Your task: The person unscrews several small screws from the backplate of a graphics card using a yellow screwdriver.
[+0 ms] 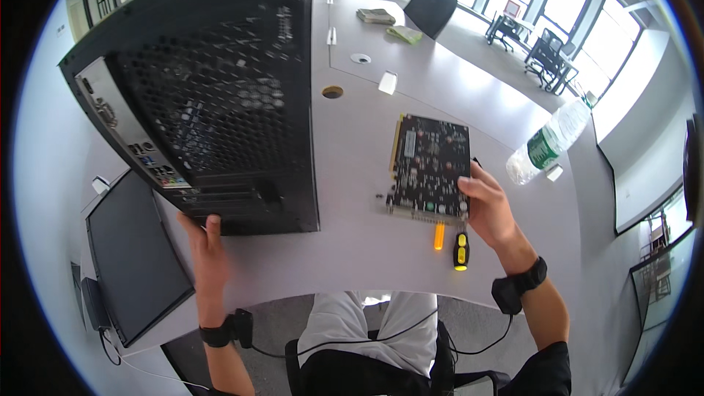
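A black computer case (pixel 213 103) stands on the left of the desk, its perforated panel and port strip facing me. My left hand (pixel 207 253) grips its lower edge, thumb on the near side; some fingers are hidden behind. On the right, my right hand (pixel 488 205) holds a graphics card (pixel 433 165) by its right edge, with the circuit-board side up and the metal bracket toward me. Just below the card lie a black-and-yellow screwdriver (pixel 460 251) and an orange handle-like piece (pixel 439 236), partly covered by the card.
A monitor (pixel 136 249) lies at the left. A plastic bottle (pixel 550 143) lies on its side at the right, near a small white block (pixel 554 172). Cloths (pixel 403 34) are at the far end of the grey desk (pixel 352 147), which has a round cable hole (pixel 332 92).
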Demonstrator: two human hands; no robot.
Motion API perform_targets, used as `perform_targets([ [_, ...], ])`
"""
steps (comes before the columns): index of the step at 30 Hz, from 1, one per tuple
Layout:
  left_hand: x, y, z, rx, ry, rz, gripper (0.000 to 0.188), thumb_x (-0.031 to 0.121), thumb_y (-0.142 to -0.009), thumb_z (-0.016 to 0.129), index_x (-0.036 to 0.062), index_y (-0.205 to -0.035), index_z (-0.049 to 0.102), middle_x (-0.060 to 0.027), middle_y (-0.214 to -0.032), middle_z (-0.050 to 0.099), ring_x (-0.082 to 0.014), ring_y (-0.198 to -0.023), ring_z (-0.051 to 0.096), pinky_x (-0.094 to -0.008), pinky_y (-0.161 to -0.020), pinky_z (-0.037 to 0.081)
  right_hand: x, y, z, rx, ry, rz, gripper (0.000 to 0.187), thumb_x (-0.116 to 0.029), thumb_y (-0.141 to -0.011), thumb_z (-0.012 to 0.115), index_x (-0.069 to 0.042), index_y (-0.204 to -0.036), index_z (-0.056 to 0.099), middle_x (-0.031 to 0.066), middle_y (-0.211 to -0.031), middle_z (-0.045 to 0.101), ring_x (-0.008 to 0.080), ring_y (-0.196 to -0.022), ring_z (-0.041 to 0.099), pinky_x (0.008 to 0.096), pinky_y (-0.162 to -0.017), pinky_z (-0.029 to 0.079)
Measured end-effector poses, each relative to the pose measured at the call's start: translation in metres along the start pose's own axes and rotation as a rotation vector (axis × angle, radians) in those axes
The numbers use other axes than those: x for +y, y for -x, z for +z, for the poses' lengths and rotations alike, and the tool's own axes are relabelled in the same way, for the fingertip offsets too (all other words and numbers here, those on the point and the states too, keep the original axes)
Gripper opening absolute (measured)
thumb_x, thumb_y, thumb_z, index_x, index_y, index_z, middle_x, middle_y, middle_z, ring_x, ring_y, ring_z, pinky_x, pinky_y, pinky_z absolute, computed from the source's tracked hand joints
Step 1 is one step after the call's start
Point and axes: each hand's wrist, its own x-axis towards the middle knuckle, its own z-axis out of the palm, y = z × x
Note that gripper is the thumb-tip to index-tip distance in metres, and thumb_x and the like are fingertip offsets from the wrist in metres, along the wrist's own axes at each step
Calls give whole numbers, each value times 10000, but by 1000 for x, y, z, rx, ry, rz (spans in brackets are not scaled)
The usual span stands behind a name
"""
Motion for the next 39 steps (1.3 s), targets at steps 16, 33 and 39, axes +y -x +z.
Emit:
perform_targets([
  [16,-24,-52,-28,51,184,-173,550,437,-1090,556,99,-1492,394,-54,-1249,583,-169,-1170,558,-389,-1015,483,60,125,-28,-96,-169,218,691,-90,-980,619,1,-1585,295,155,-1274,669,167,-1099,663,291,-945,518],
  [33,182,130,59,-619,255,-125,575,438,-1078,532,18,-1467,481,-114,-1282,616,-196,-1169,606,-346,-1028,457,65,146,-83,-544,1,272,815,-232,-999,663,-3,-1647,225,149,-1260,669,169,-1087,646,312,-938,500],
  [39,198,157,92,-887,384,-282,521,257,-1085,551,4,-1521,417,-121,-1257,644,-138,-1108,601,-297,-958,482,41,147,-72,-671,121,320,796,-242,-1024,641,-13,-1650,206,198,-1268,673,178,-1058,652,325,-919,506],
])
